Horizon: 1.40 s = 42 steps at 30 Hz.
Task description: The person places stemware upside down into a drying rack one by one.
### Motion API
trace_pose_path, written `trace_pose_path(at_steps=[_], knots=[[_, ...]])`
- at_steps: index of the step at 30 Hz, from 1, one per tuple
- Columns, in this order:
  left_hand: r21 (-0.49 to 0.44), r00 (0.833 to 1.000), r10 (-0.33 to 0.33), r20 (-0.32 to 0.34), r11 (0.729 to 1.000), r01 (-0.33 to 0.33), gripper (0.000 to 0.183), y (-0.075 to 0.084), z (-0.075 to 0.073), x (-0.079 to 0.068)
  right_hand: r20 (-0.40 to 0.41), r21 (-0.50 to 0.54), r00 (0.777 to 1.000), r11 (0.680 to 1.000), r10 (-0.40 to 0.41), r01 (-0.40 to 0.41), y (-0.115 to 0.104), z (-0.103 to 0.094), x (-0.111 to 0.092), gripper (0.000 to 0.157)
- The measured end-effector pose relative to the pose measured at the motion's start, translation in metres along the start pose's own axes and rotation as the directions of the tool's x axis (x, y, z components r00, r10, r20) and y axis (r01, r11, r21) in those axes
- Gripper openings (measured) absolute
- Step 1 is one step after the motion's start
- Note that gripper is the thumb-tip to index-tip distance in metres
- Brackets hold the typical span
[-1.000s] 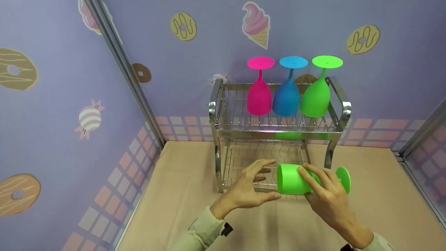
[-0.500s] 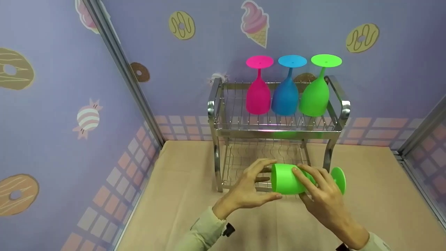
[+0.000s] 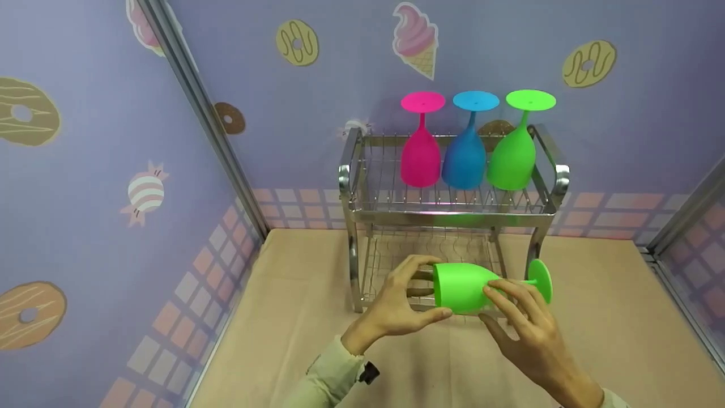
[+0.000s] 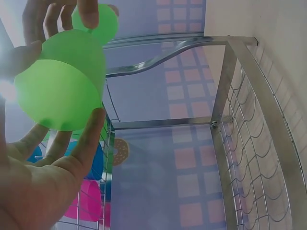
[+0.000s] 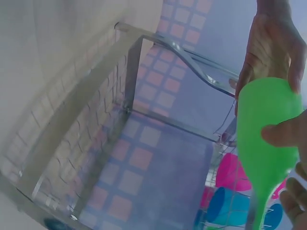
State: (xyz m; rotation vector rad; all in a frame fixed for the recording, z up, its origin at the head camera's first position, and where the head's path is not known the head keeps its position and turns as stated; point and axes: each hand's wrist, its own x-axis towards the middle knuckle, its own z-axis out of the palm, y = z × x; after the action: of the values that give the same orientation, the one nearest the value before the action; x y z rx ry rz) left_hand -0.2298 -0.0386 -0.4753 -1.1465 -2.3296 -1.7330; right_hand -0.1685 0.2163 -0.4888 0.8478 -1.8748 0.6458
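A bright green plastic goblet [image 3: 464, 286] lies sideways in the air in front of the rack, its mouth to the left and its round foot to the right. My left hand [image 3: 396, 303] holds it at the rim, thumb at the near side and fingers at the far side. With the fingertips, my right hand [image 3: 532, 331] holds the bowl's tapered end near the stem; the thumb is just below. In the left wrist view, the goblet [image 4: 57, 96] shows its mouth between the left fingers. The right wrist view shows the right thumb over the goblet [image 5: 261, 115].
A two-tier metal dish rack [image 3: 453, 218] stands behind the hands. On its top tier, upside down, are a pink goblet [image 3: 421, 161], a blue goblet [image 3: 465, 161] and another green goblet [image 3: 512, 161]. A beige cloth [image 3: 300, 317] covers the table; patterned walls enclose it.
The held goblet has shifted left, bringing its rim into my left hand. My right fingers have slid toward the stem, so more of the bowl shows. The goblets on the rack stay put.
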Motion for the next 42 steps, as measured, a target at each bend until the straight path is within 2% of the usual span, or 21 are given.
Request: trace_pose_path(at_steps=[2,4,6,7,8,9,11,12,13,14,15,16,18,20,22,26,29,31,37,40,42], knots=[[-0.002,1.0,-0.01,-0.015,1.0,0.01,0.077,-0.001,-0.001,-0.001,-0.032,0.052,0.999,0.998,0.028,-0.026,-0.001,0.002,-0.006,0.046],[-0.014,0.999,-0.025,-0.028,1.0,0.024,0.077,-0.002,-0.002,-0.002,-0.05,0.12,0.993,0.988,0.105,-0.098,-0.002,0.006,-0.015,0.043],[-0.039,0.998,-0.047,-0.042,0.998,0.046,0.077,-0.002,-0.003,-0.003,-0.041,0.218,0.971,0.951,0.234,-0.219,-0.005,0.011,-0.024,0.036],[-0.054,0.997,-0.058,-0.047,0.997,0.056,0.076,-0.002,-0.003,-0.004,-0.015,0.275,0.949,0.914,0.315,-0.299,-0.007,0.014,-0.028,0.036],[-0.067,0.996,-0.071,-0.051,0.995,0.067,0.076,-0.002,-0.002,-0.004,0.015,0.342,0.914,0.857,0.405,-0.386,-0.009,0.018,-0.032,0.039],[-0.078,0.995,-0.081,-0.055,0.994,0.077,0.076,-0.002,-0.001,-0.004,0.049,0.42,0.869,0.779,0.493,-0.466,-0.011,0.021,-0.035,0.046],[-0.088,0.994,-0.094,-0.059,0.992,0.089,0.077,-0.002,0.001,-0.003,0.135,0.571,0.765,0.581,0.63,-0.58,-0.014,0.026,-0.039,0.059],[-0.092,0.993,-0.098,-0.059,0.991,0.093,0.077,-0.002,0.003,-0.003,0.178,0.642,0.713,0.47,0.678,-0.606,-0.015,0.029,-0.039,0.061],[-0.094,0.993,-0.1,-0.058,0.991,0.094,0.077,-0.001,0.004,-0.002,0.216,0.692,0.669,0.371,0.711,-0.619,-0.016,0.031,-0.039,0.062],[-0.09,0.993,-0.101,-0.057,0.991,0.095,0.077,-0.001,0.006,-0.002,0.244,0.74,0.636,0.283,0.732,-0.61,-0.015,0.032,-0.038,0.063],[-0.092,0.993,-0.099,-0.056,0.991,0.094,0.077,-0.001,0.007,-0.001,0.27,0.777,0.616,0.21,0.74,-0.593,-0.015,0.033,-0.036,0.063],[-0.094,0.994,-0.099,-0.053,0.991,0.094,0.077,-0.001,0.009,-0.001,0.291,0.803,0.605,0.155,0.741,-0.575,-0.014,0.034,-0.034,0.063],[-0.1,0.994,-0.099,-0.048,0.991,0.094,0.077,-0.001,0.011,-0.001,0.312,0.843,0.6,0.077,0.737,-0.533,-0.012,0.036,-0.029,0.063],[-0.109,0.994,-0.099,-0.041,0.99,0.094,0.076,0.0,0.012,-0.001,0.319,0.865,0.603,0.036,0.731,-0.5,-0.012,0.037,-0.025,0.063],[-0.115,0.995,-0.099,-0.033,0.989,0.095,0.076,0.001,0.013,-0.001,0.319,0.877,0.606,0.015,0.729,-0.48,-0.012,0.037,-0.021,0.062],[-0.12,0.994,-0.104,-0.014,0.988,0.102,0.075,0.002,0.013,-0.001,0.313,0.887,0.605,0.002,0.732,-0.461,-0.014,0.037,-0.016,0.06],[-0.129,0.994,-0.106,0.0,0.986,0.105,0.076,0.003,0.01,-0.001,0.304,0.889,0.613,0.013,0.729,-0.457,-0.014,0.036,-0.011,0.059],[-0.121,0.995,-0.099,0.001,0.988,0.098,0.077,0.003,0.007,-0.002,0.288,0.893,0.632,0.036,0.719,-0.448,-0.013,0.035,-0.007,0.06],[-0.07,0.998,-0.056,-0.03,0.996,0.054,0.08,-0.007,-0.014,-0.012,0.223,0.884,0.743,0.191,0.631,-0.428,-0.001,0.023,0.016,0.063],[-0.004,0.994,-0.064,-0.084,0.998,0.064,0.073,-0.017,-0.028,-0.018,0.217,0.838,0.766,0.286,0.605,-0.464,0.006,0.015,0.036,0.066],[0.046,0.988,-0.078,-0.132,0.995,0.085,0.066,-0.023,-0.038,-0.022,0.244,0.786,0.761,0.337,0.601,-0.518,0.01,0.009,0.052,0.069]])
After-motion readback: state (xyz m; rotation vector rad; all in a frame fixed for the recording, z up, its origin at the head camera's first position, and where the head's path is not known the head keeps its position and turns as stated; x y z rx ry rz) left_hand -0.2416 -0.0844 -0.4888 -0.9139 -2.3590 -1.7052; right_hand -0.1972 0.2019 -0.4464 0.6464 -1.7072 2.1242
